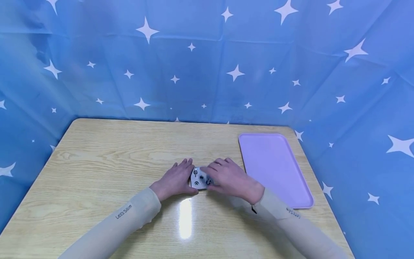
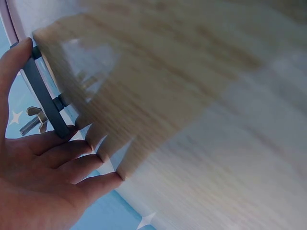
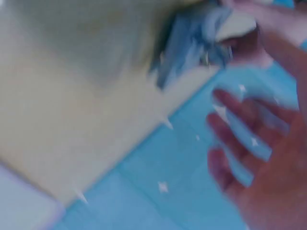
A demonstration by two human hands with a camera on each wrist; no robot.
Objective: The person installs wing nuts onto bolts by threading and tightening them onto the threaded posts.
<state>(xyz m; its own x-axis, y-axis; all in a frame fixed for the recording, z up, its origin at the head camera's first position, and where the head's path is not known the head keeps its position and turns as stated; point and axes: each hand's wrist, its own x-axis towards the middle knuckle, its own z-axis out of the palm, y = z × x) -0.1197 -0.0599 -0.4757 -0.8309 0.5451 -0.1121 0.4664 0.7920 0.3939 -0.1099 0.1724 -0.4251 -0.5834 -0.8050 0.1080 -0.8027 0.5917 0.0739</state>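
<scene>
A small grey metal plate (image 1: 200, 178) with holes lies between the hands at mid-table. A screw with a wing nut (image 1: 195, 172) stands at its far left corner; a second fastener (image 1: 208, 182) on the right is partly covered by the right hand. My left hand (image 1: 177, 180) grips the plate's left side between thumb and index finger, its other fingers stretched out. In the left wrist view the plate (image 2: 45, 98) appears edge-on, with a wing nut (image 2: 36, 117). My right hand (image 1: 228, 178) hovers at the plate's right side, fingers spread; the right wrist view is blurred.
A purple tray (image 1: 271, 165) lies to the right on the wooden table (image 1: 129, 144), near the right forearm. Behind and on both sides hangs a blue cloth with white stars (image 1: 207, 72). Light glares off the tabletop nearer the body.
</scene>
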